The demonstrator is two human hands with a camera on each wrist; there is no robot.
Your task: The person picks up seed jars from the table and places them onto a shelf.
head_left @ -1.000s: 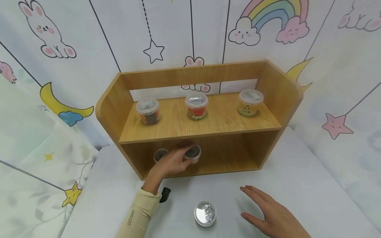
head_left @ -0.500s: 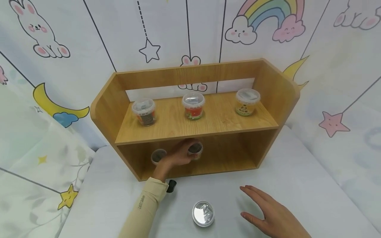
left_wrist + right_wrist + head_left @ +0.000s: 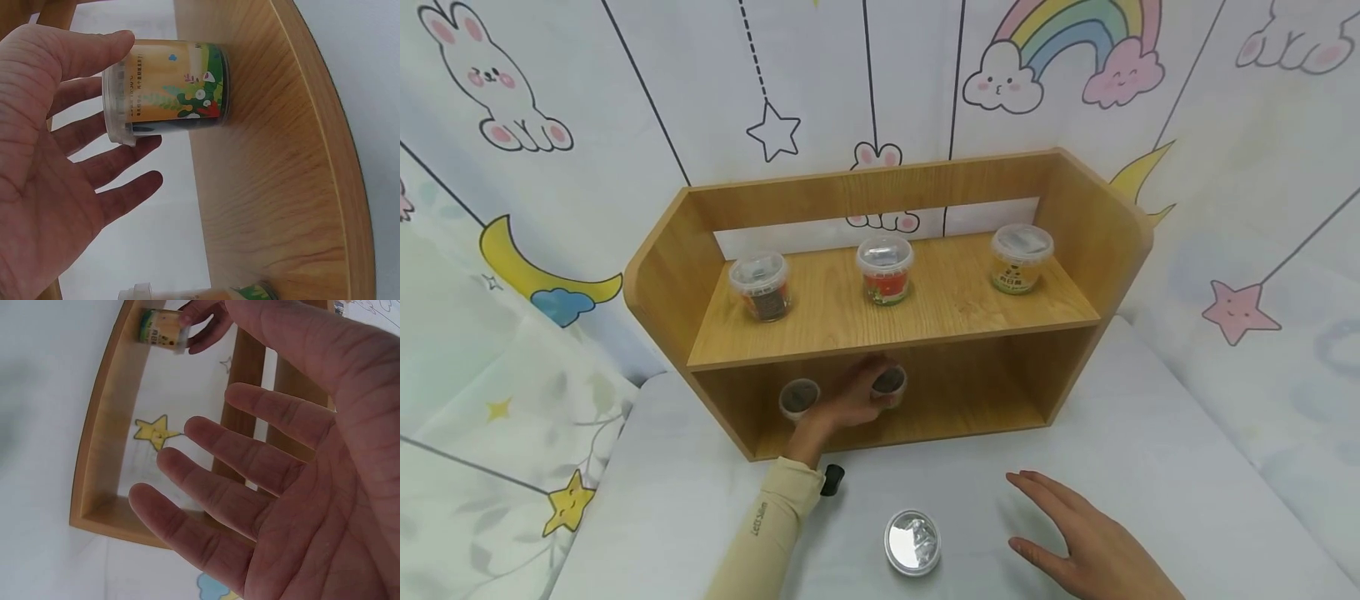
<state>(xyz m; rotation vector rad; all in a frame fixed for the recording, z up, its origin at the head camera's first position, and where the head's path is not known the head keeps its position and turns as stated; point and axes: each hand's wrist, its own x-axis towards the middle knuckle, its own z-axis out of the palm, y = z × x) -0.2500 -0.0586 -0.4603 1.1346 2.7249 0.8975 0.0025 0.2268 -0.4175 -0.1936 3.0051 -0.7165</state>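
My left hand [image 3: 842, 400] reaches into the lower level of the wooden shelf [image 3: 895, 337]. Its thumb and fingers hold a lidded clear plastic cup [image 3: 178, 84] with an orange label, near the lid. In the left wrist view the cup's base meets the shelf board. A second lidded cup [image 3: 797, 397] stands left of the hand, partly hidden by it. My right hand [image 3: 1086, 533] hovers over the table with fingers extended and nothing in its grasp. Nearest to it lies a round container with a silver top [image 3: 912, 542].
On the upper level stand a cup with a dark label [image 3: 766, 292], a red-labelled cup [image 3: 886, 275] and a yellow-labelled cup [image 3: 1020, 262]. A patterned cloth [image 3: 715, 92] hangs behind the shelf. The white table [image 3: 985, 475] extends in front.
My left hand has shifted the held cup slightly rightward along the lower level. The head view has turned a little, so everything appears moved left. My right hand keeps its pose.
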